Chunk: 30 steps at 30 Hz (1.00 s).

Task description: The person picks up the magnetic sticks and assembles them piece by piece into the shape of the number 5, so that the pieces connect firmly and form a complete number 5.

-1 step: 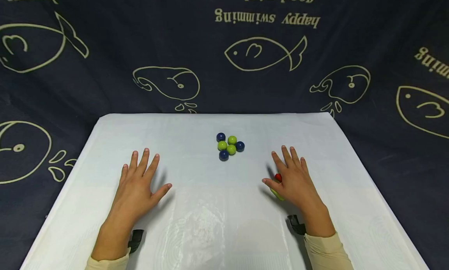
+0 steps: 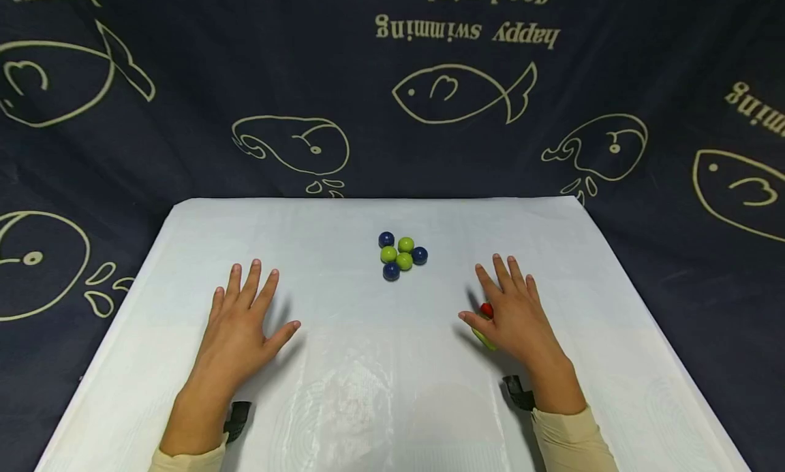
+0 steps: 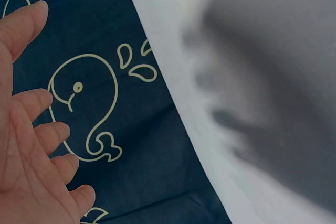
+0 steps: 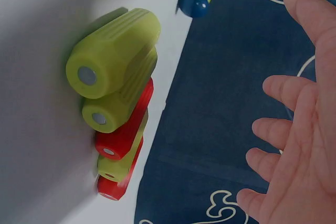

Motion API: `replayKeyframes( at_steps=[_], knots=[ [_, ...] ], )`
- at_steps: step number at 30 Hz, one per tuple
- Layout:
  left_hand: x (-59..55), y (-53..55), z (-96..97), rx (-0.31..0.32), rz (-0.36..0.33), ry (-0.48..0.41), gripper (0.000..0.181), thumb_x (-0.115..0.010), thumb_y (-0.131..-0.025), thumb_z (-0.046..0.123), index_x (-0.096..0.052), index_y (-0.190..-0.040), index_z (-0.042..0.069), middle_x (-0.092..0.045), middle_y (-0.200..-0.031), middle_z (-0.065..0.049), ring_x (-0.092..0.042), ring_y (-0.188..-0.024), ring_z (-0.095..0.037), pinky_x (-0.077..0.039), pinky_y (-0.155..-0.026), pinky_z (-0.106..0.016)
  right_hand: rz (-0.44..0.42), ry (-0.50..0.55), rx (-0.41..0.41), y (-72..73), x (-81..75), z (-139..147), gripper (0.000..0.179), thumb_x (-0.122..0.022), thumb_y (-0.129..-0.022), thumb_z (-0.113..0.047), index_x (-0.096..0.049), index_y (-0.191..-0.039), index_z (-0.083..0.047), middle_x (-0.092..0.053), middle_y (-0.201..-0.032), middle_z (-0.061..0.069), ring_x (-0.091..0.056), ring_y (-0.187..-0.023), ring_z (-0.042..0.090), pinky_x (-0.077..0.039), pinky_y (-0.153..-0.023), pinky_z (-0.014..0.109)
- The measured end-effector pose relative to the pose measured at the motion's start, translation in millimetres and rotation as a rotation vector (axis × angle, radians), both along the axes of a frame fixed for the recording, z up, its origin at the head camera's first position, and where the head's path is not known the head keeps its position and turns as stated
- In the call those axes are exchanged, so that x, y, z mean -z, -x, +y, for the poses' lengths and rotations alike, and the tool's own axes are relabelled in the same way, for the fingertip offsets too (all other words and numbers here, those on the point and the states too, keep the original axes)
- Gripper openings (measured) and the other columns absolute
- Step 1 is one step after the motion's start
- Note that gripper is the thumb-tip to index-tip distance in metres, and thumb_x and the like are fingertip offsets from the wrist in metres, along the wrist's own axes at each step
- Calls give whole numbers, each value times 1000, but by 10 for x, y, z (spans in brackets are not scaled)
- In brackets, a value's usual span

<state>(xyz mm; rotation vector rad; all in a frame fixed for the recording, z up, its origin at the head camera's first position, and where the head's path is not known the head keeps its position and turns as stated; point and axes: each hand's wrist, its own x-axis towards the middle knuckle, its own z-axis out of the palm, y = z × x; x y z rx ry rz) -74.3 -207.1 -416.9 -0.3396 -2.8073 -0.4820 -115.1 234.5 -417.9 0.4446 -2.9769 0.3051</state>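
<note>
My left hand [image 2: 238, 332] hovers over the left part of the white table, fingers spread and holding nothing; its shadow falls beside it. On the right, my right hand [image 2: 518, 325] is also held flat with spread fingers, above some short plastic rods. In the head view it hides most of them, leaving bits of a red rod [image 2: 486, 310] and a green rod [image 2: 484, 340]. The right wrist view has them lying side by side: green rods [image 4: 113, 53] and red rods [image 4: 126, 136] with round metal ends. Blue balls [image 2: 391, 272] and green balls [image 2: 404, 261] cluster toward the table's back middle.
The white-covered table [image 2: 343, 404] ends at a straight back edge. Behind and beside it hangs a dark blue cloth [image 2: 368, 165] printed with fish, whales and lettering. A black wrist mount [image 2: 236, 421] sits under the left wrist, another black mount [image 2: 518, 394] under the right.
</note>
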Motion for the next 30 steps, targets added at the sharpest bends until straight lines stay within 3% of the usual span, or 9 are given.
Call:
replayKeyframes(
  at_steps=[10,18,23,30],
  knots=[
    [-15,34,88,18,5,9,85,-76,-83,43,-42,-150,4,-22,-160,-21,-7,-148,-42,-14,-111,-65,-6,20,3,11,4,6,90,-65,-85,-65,-42,-151,-8,-20,-161,22,-6,-149,41,-12,-111,68],
    [2,86,129,45,-6,3,85,-76,-85,42,-39,-152,5,-23,-160,-20,-7,-149,-40,-16,-111,-65,-18,46,-1,0,27,53,86,-68,-86,-59,-44,-149,-6,-22,-160,23,-9,-149,41,-15,-111,66],
    [6,203,147,106,2,-80,82,-78,-86,34,-38,-152,7,-30,-157,-21,-16,-147,-42,-22,-109,-63,3,106,-43,-23,68,101,78,-75,-85,-45,-48,-145,-2,-34,-153,25,-27,-142,45,-28,-109,61],
    [54,384,301,173,15,-232,77,-80,-84,21,-42,-148,3,-42,-147,-23,-33,-138,-45,-31,-107,-59,36,196,-118,-135,148,203,59,-78,-86,-23,-56,-135,1,-58,-129,22,-53,-119,42,-44,-95,56]
  ],
)
